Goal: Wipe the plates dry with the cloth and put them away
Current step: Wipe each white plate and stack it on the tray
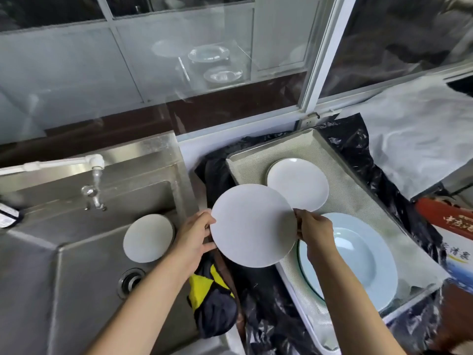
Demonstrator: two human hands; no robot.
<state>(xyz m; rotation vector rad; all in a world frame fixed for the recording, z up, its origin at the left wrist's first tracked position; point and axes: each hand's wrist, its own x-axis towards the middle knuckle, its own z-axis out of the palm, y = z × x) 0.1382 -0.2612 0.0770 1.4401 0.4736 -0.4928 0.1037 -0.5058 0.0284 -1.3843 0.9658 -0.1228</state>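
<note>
A round white plate (252, 225) hangs in the air between the sink and the tray. My left hand (195, 235) grips its left rim and my right hand (313, 230) pinches its right rim. A second white plate (299, 184) lies on the cloth-lined tray (252, 162), partly behind the held one. A large pale blue plate (358, 257) sits on the tray under my right wrist. Another white plate (148, 238) leans inside the steel sink (76, 265). A dark cloth with yellow patches (210, 290) lies below the held plate, on the sink's right edge.
A white tap (94, 172) reaches over the sink, whose drain (130, 279) lies near my left forearm. Black plastic sheeting (358, 155) surrounds the tray. A red and white box (450, 231) stands at the right. Glass dishes (208, 53) show behind the window.
</note>
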